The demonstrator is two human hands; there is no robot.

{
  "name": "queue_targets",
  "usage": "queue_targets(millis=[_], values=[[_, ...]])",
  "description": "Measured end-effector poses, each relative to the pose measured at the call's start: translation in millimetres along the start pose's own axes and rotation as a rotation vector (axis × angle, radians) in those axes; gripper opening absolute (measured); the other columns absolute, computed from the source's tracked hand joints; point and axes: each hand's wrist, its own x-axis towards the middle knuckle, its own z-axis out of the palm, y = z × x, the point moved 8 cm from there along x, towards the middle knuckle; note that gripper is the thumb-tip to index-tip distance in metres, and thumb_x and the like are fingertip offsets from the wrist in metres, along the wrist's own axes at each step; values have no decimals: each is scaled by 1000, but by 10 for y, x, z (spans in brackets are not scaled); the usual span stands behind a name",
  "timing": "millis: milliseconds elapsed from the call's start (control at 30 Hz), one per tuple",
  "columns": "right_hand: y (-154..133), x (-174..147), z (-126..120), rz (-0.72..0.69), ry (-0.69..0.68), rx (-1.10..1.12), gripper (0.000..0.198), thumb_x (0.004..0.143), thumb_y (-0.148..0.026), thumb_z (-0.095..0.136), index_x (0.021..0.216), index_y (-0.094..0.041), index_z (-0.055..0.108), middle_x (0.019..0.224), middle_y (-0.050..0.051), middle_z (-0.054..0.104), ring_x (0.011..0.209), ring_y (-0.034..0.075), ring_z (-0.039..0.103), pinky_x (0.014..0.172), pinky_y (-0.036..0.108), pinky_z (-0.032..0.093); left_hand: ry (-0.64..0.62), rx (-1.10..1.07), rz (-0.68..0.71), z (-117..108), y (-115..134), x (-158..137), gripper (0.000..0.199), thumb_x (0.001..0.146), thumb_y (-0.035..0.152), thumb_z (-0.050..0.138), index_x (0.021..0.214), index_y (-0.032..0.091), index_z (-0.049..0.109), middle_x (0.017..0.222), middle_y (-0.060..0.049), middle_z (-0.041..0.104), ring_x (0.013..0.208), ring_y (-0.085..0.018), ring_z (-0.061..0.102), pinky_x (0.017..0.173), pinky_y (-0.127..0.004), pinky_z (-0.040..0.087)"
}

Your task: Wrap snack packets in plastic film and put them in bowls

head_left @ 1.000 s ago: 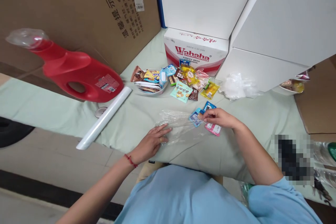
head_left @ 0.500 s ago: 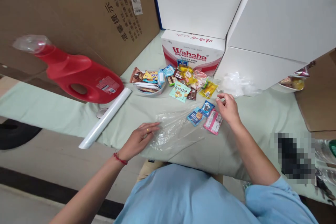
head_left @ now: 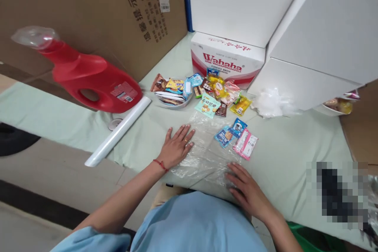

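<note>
My left hand (head_left: 177, 146) lies flat, fingers spread, on the left side of a clear plastic bag (head_left: 203, 151) spread over the cloth. At the bag's near right edge my right hand (head_left: 242, 183) rests with fingers stretched apart, holding nothing. Two blue snack packets (head_left: 225, 136) and a pink and white packet (head_left: 247, 144) lie on and beside the bag's right part. Beyond them sits a loose pile of wrapped snacks, with a mint green packet (head_left: 207, 105) at its front and a yellow packet (head_left: 240, 105) on its right.
A clear bowl of snacks (head_left: 174, 104) stands left of the pile. A red detergent bottle (head_left: 97, 80) and a white roll (head_left: 118, 132) are at left. Behind are a Wahaha carton (head_left: 227, 61), white boxes and a brown carton (head_left: 97, 15). Crumpled clear plastic (head_left: 273, 102) lies right.
My left hand has moved right and forward, flattening on the bag. My right hand has come back from beside the packets to the bag's near edge. The bag is spread wider.
</note>
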Motion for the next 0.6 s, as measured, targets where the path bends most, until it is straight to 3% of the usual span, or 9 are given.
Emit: queue_targets(millis=[67, 133, 200, 267, 367, 467, 600], values=[[108, -121, -223, 75, 105, 35, 44, 99, -26, 59, 142, -35, 58, 152, 10, 56, 140, 32, 54, 107, 56, 55, 9, -5, 5, 5, -8, -28, 54, 107, 42, 38, 159, 31, 36, 168, -10, 33, 155, -30, 32, 124, -65, 8], [207, -41, -450, 148, 200, 43, 39, 100, -25, 56, 137, -38, 61, 140, 10, 64, 127, 31, 63, 98, 53, 60, 22, -15, 7, -15, 0, -45, 54, 107, 43, 39, 160, 31, 36, 168, -9, 33, 155, -30, 32, 125, -64, 6], [208, 282, -587, 156, 233, 35, 36, 101, -25, 54, 134, -38, 63, 128, 9, 69, 118, 29, 68, 93, 48, 62, 37, -26, 10, -41, 8, -53, 54, 107, 43, 39, 159, 32, 36, 168, -8, 34, 155, -29, 33, 126, -64, 4], [69, 813, -606, 81, 220, 22, 35, 102, -25, 52, 134, -34, 63, 125, 9, 70, 116, 27, 69, 95, 44, 61, 52, -39, 12, -63, 9, -59, 53, 107, 43, 40, 159, 32, 38, 167, -8, 36, 154, -28, 34, 126, -63, 3], [-285, 1781, -443, -42, 169, -50, 39, 103, -26, 48, 140, -28, 60, 135, 11, 65, 124, 26, 64, 101, 41, 57, 67, -57, 17, -87, 5, -68, 53, 107, 43, 39, 157, 29, 41, 166, -9, 38, 154, -28, 34, 127, -62, 4], [-577, 2680, -142, -65, 95, -227, 45, 103, -25, 45, 147, -25, 53, 152, 11, 54, 131, 26, 58, 99, 38, 57, 67, -60, 12, -101, -9, -74, 49, 106, 42, 40, 151, 25, 50, 161, -11, 47, 153, -29, 36, 127, -63, 7], [-634, 3378, 208, 4, -11, -503, 40, 104, -20, 44, 142, -23, 55, 140, 12, 61, 115, 24, 62, 85, 32, 56, 97, -72, 15, -138, -21, -79, 46, 106, 42, 41, 145, 25, 57, 155, -10, 55, 150, -29, 41, 128, -61, 11]])
